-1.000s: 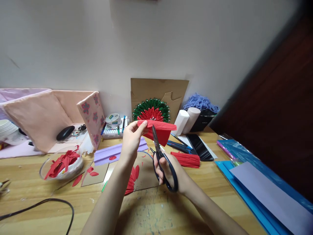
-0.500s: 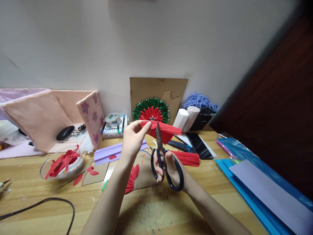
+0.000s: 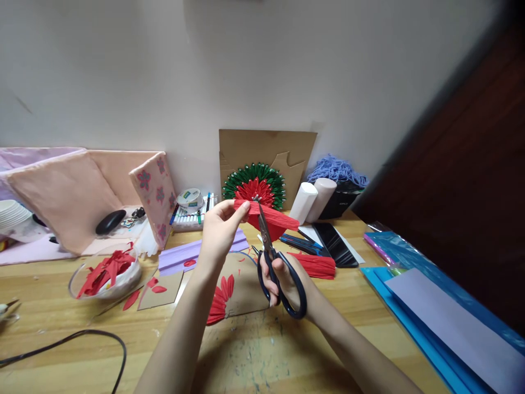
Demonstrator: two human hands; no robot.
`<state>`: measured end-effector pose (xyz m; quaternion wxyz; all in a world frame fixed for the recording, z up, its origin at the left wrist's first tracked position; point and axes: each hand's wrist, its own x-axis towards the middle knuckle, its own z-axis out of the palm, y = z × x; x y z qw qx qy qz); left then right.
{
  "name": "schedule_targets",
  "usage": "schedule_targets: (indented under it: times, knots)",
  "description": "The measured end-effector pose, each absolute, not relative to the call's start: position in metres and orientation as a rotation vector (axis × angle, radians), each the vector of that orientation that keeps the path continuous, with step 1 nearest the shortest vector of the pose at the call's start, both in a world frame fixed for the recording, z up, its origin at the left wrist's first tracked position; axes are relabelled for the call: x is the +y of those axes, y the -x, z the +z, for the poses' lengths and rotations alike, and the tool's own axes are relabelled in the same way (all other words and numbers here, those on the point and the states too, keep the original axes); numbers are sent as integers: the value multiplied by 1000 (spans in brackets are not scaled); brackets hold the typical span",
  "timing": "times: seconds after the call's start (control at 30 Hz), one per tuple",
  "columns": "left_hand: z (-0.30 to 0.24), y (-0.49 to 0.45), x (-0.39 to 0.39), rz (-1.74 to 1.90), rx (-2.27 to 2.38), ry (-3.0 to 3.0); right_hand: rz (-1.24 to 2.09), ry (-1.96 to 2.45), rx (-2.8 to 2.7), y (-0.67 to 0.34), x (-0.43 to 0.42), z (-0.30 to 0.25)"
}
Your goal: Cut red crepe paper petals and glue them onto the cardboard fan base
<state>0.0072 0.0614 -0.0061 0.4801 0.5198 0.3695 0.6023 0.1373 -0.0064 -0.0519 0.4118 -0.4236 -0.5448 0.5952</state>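
Note:
My left hand (image 3: 221,224) pinches the left end of a strip of red crepe paper (image 3: 276,219), held up above the table. In my right hand (image 3: 281,276) is a pair of scissors (image 3: 267,241) with black loop handles, fingers through the loops. Its dark blades point up and meet the red paper just right of my left fingertips. Beneath the hands lies a cardboard piece (image 3: 248,282) with red paper petals (image 3: 221,298) fanned at its left side. More red crepe paper (image 3: 318,266) rests on the table behind my right hand.
A glass bowl (image 3: 77,287) of red scraps stands left, near purple crepe paper (image 3: 176,260) and a cardboard scrap (image 3: 158,295). Behind is a cardboard panel (image 3: 262,145) with a green and red paper flower (image 3: 254,186). Blue folders (image 3: 394,312) lie right; a black cable (image 3: 102,332) lies front left.
The scissors' blades have closed somewhat and shifted slightly left along the red crepe paper. My left hand and the paper have also moved a little left.

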Motion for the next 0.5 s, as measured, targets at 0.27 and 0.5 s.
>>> schedule_targets:
  times: [0.27,0.5]
  knots:
    - [-8,-2,64,1487,959,-1259,1520,1151,-1373,-139,-6,-49]
    - [-7,-1,66,1513,989,-1247,1475,1130,-1487,-142,-5,-58]
